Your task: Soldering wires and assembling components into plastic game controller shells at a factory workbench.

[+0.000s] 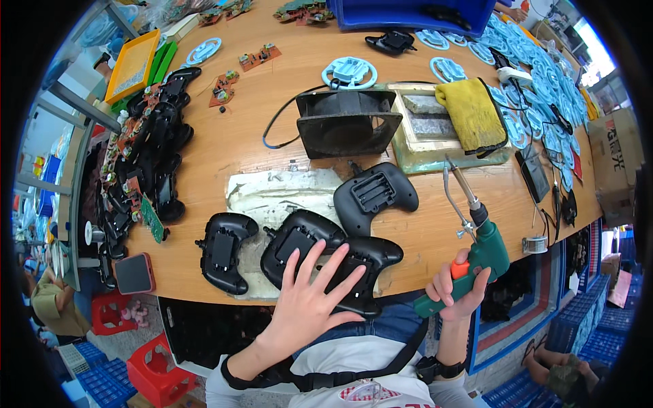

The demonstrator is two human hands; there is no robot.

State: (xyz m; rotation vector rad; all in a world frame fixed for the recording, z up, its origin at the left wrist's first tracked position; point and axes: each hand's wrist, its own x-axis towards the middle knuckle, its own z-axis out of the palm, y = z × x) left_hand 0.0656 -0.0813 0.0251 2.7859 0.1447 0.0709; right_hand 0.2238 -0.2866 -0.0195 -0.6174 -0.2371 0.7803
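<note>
My left hand [306,306] lies with spread fingers over two black game controllers, one on the left [292,238] and one on the right [381,253]. Its fingers hide part of both. In my right hand [452,292] is a green soldering gun [493,251] with an orange trigger. The gun's metal tip points up and away, with a thin bent tube beside it. Another controller [398,183] lies just beyond, its battery compartment uncovered. To the left sits one more controller [246,231], back side up. A worn white sheet [272,190] lies beneath them.
A black fan [347,136] stands beyond the controllers, beside a tray [415,160] with a yellow cloth [473,112]. Controllers and circuit boards [149,211] pile up at left near a phone [135,274]. Light-blue wheel-shaped parts [537,61] fill the far right. A solder spool [534,245] stands at the right edge.
</note>
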